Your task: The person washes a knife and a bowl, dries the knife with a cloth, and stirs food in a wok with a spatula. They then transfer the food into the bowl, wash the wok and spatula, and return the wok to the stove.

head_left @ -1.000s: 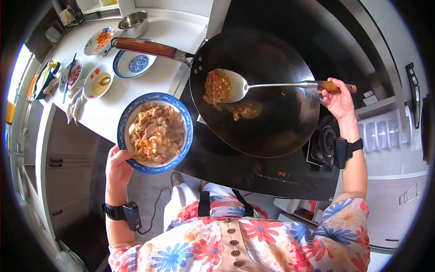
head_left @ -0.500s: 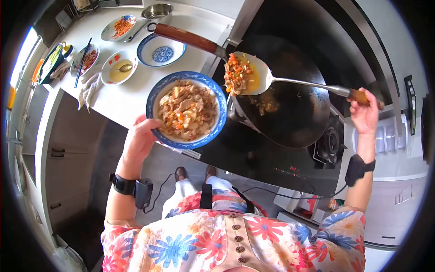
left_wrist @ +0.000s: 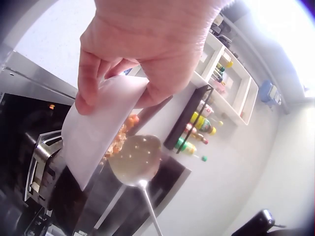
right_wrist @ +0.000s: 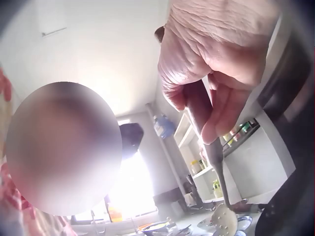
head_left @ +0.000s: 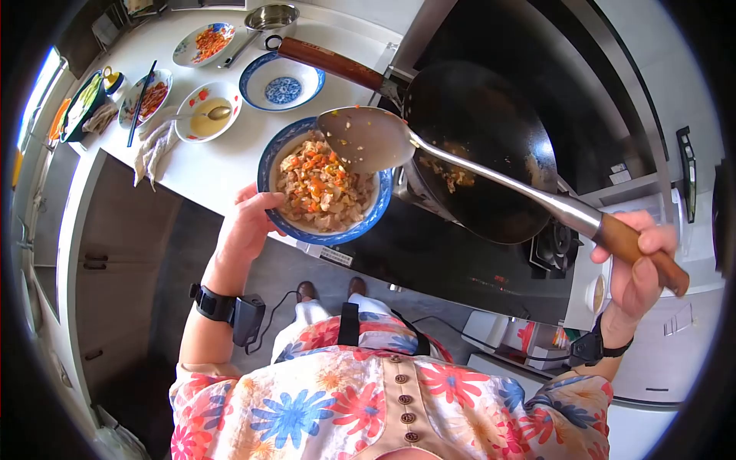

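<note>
Right grip around spatula handle

The left hand pinches a tilted white bowl, with food showing at its edge. A metal spatula is beside the food. Bottles line a dark rack near white shelves.

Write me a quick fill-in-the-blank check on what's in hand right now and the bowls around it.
The left hand grips the filled bowl, whose rim is ____.
The right hand holds the spatula by its wooden ____.
A metal ____ rests in the bowl of yellowish liquid.

Missing words: blue; handle; spoon.
</note>
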Motion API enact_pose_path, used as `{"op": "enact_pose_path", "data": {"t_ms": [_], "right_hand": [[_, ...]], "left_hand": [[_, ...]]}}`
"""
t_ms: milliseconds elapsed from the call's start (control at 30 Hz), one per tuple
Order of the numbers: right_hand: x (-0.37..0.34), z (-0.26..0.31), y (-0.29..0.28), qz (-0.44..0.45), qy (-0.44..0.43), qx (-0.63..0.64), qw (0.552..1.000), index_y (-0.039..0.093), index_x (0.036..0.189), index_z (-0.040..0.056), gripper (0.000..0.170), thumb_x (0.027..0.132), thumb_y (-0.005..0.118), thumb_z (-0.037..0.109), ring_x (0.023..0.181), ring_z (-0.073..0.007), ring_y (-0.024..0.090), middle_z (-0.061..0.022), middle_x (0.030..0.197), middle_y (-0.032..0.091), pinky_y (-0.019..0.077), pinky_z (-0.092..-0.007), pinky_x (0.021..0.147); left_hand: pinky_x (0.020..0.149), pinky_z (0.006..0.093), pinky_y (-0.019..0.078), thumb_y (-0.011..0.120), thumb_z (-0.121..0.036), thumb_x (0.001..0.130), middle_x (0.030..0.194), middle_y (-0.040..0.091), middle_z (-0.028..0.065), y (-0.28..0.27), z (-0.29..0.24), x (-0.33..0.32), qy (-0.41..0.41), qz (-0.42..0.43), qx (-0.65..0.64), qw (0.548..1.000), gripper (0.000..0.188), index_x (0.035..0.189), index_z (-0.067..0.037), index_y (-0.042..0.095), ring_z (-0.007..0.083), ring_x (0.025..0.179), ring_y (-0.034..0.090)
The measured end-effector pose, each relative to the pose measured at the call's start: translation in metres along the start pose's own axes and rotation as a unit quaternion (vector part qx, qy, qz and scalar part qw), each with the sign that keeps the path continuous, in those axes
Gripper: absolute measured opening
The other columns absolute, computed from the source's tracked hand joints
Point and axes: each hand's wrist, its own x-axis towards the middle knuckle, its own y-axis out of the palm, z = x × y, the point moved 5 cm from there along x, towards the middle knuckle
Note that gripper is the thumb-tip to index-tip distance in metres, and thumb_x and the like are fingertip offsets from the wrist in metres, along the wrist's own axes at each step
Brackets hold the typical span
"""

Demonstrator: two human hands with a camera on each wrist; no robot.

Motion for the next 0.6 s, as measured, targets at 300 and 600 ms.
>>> {"op": "enact_pose_path", "data": {"t_ms": [300, 600], "right_hand": [[-0.024, -0.063, -0.094, -0.201, 0.134, 0.173, 0.955, 0.047, 0.098, 0.0029, 0.018, 0.086, 0.049, 0.016, 0.065, -0.0216, 0.061, -0.0162, 0.088, 0.059, 0.0492, -0.0286, 0.063], [0.027, -0.090, -0.051, -0.089, 0.101, -0.089, 0.987, 0.055, 0.095, -0.0009, 0.014, 0.082, 0.056, 0.005, 0.078, -0.0190, 0.063, -0.0131, 0.094, 0.060, 0.0507, -0.0265, 0.071]], "left_hand": [[0.044, 0.0221, 0.0488, 0.053, -0.009, 0.077, 0.076, 0.061, 0.0090, 0.013, 0.001, -0.002, 0.039, -0.028, -0.009, 0.999, 0.022, 0.094, 0.005, 0.055, 0.0130, 0.055, 0.059], [0.050, 0.0250, 0.0523, 0.052, -0.007, 0.077, 0.084, 0.063, 0.0123, 0.012, 0.011, 0.000, 0.031, -0.056, -0.017, 0.998, 0.025, 0.098, 0.006, 0.055, 0.0160, 0.063, 0.062]]}}
